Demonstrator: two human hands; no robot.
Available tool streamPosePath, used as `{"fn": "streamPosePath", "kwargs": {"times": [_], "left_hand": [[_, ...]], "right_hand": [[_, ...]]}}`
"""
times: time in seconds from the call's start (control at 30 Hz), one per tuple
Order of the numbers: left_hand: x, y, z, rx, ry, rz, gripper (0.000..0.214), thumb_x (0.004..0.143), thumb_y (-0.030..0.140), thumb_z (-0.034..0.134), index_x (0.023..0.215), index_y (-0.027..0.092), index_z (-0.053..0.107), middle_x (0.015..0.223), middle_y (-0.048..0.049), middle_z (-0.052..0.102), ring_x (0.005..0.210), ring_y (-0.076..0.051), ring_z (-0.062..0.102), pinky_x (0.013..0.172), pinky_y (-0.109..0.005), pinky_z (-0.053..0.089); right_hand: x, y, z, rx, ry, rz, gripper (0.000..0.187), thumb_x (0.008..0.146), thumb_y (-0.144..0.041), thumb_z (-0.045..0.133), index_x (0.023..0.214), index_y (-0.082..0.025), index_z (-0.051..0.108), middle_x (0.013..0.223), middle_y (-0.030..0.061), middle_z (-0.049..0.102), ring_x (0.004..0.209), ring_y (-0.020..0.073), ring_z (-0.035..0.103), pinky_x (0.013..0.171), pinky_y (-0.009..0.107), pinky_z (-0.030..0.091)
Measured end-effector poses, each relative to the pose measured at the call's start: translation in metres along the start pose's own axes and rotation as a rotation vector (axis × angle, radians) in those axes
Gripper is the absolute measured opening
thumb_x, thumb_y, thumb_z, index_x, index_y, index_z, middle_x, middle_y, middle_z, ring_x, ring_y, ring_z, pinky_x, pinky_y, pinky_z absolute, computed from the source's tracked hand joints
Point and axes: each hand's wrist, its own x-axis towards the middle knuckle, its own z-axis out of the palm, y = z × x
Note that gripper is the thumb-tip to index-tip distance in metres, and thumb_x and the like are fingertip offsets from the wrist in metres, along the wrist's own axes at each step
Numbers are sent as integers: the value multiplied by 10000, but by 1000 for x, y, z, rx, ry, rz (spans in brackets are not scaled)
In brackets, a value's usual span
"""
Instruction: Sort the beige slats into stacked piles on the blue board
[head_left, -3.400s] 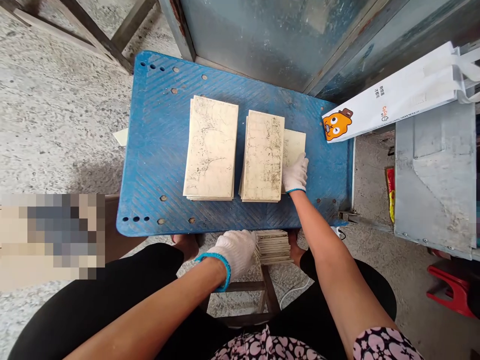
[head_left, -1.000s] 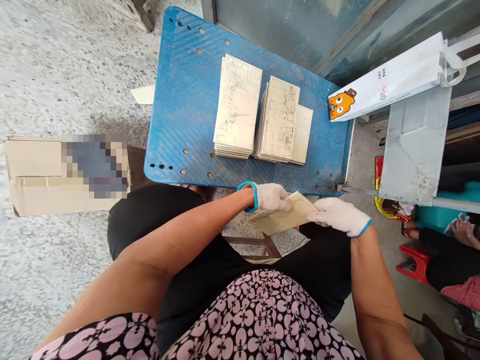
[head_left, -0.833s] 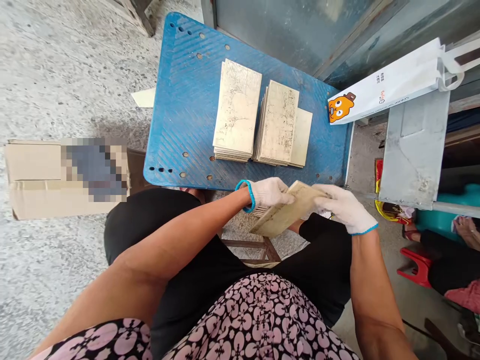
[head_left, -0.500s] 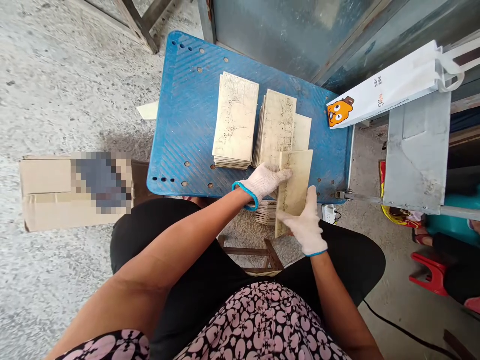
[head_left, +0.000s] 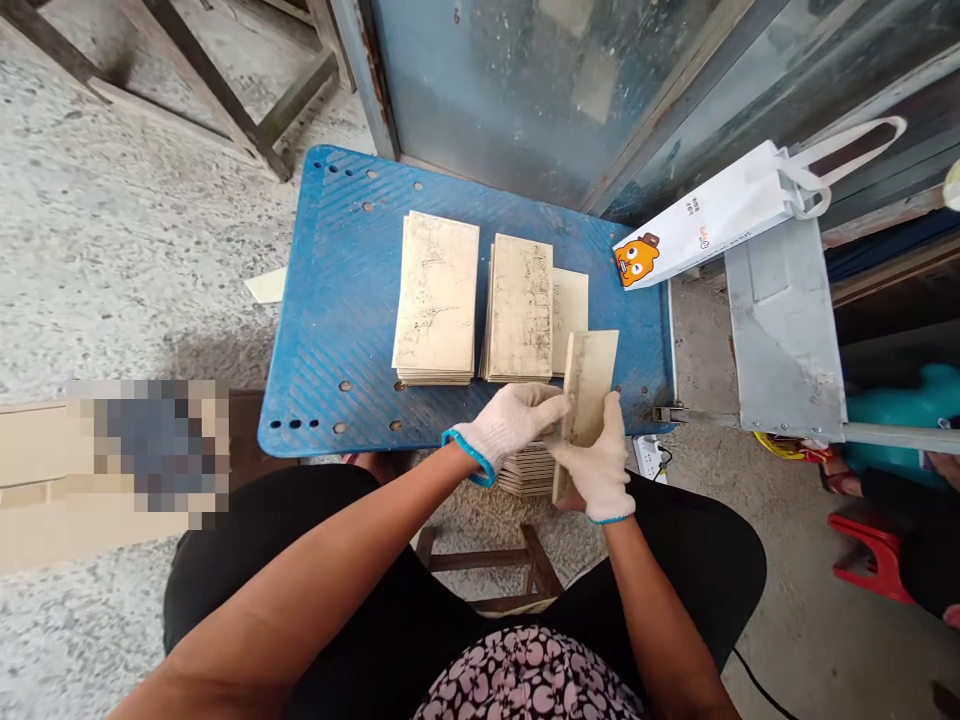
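Note:
Both my hands wear white knitted gloves with blue cuffs. My right hand [head_left: 600, 465] grips the lower part of a thin cream board [head_left: 592, 365], which is tilted up with its narrow edge turned to the left. At that left edge, my left hand [head_left: 517, 420] has its thumb and fingers closed together on the board. Beyond the hands, a left stack of similar boards [head_left: 436, 295] and a middle stack [head_left: 521, 305] lie on a blue plastic tabletop [head_left: 341, 290]. Another board [head_left: 571, 300] lies partly behind the middle stack. Below my left hand, more stacked boards [head_left: 525, 470] are partly hidden.
A white paper bag [head_left: 712, 220] leans at the table's right, near a grey metal panel [head_left: 784, 340]. A cardboard box [head_left: 45, 490] is on the left, partly blurred. A power strip [head_left: 649, 457] and red stool [head_left: 866, 560] are on the right.
The held board has turned more edge-on. My left thumb has moved from its face to its left edge. The camera view has shifted, so the table appears lower and farther left.

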Motion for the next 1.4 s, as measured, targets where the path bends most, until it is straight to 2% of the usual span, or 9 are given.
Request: {"fn": "streamPosePath", "kwargs": {"times": [0.13, 0.23, 0.37, 0.47, 0.77, 1.03, 1.17, 1.27, 1.4], "left_hand": [[-5, -5, -2, 444, -19, -95, 384, 867, 464, 532, 1044, 182, 723, 1005, -60, 748, 971, -224, 677, 801, -277, 497], [-11, -8, -1, 685, -122, -179, 406, 869, 424, 510, 1159, 213, 701, 1142, -90, 735, 1085, -264, 671, 891, -316, 491], [-18, -13, 2, 847, -288, -221, 457, 840, 436, 506, 1216, 245, 683, 1175, -127, 720, 1089, -338, 679, 859, -403, 528], [-21, -17, 2, 902, -326, -248, 465, 834, 425, 500, 1217, 227, 675, 1154, -157, 716, 1061, -369, 688, 828, -446, 546], [-18, -24, -2, 988, -316, -324, 385, 873, 386, 517, 1168, 185, 662, 1142, -168, 697, 1037, -377, 689, 811, -486, 564], [-19, -30, 3, 1051, -306, -332, 365, 874, 384, 545, 1129, 152, 664, 1069, -171, 697, 966, -403, 700, 731, -526, 580], [-19, -29, 2, 1063, -299, -321, 363, 887, 375, 528, 1132, 143, 662, 1062, -181, 692, 956, -409, 701, 713, -532, 579], [-18, -28, 1, 1060, -318, -314, 368, 895, 367, 518, 1140, 132, 659, 1074, -200, 685, 969, -410, 698, 731, -529, 576], [-16, -25, 0, 1046, -325, -330, 389, 895, 378, 521, 1155, 120, 651, 1080, -213, 678, 993, -413, 691, 755, -534, 573]], "right_hand": [[62, -6, -9, -22, 46, 143, 1194, 611, -582, 794, 1580, -191, 216, 1533, 148, 417, 1352, 324, 479, 1107, 377, 413], [110, -14, -4, -51, 51, 185, 1206, 619, -606, 778, 1583, -165, 203, 1505, 180, 439, 1324, 327, 504, 1088, 369, 423], [153, -31, 12, -136, 16, 186, 1180, 621, -574, 787, 1570, -163, 219, 1448, 213, 473, 1271, 353, 539, 1042, 406, 452], [172, -43, 27, -207, -2, 167, 1123, 619, -545, 799, 1541, -182, 271, 1395, 214, 500, 1245, 364, 549, 1018, 432, 462], [204, -60, 69, -248, 24, 166, 1043, 646, -508, 800, 1509, -169, 323, 1328, 224, 504, 1220, 374, 553, 999, 463, 461], [213, -53, 92, -275, 66, 177, 1010, 681, -515, 760, 1520, -204, 293, 1321, 198, 475, 1220, 382, 545, 1012, 522, 419], [214, -49, 93, -264, 72, 147, 1014, 702, -542, 731, 1527, -149, 292, 1343, 224, 466, 1277, 386, 496, 1066, 510, 382], [216, -47, 85, -171, 45, 145, 1047, 727, -574, 700, 1545, -95, 253, 1383, 249, 470, 1268, 391, 512, 1065, 488, 404], [212, -27, 68, 0, 68, 200, 948, 801, -581, 629, 1554, -129, 272, 1513, 206, 408, 1341, 355, 468, 1103, 460, 391]]}}
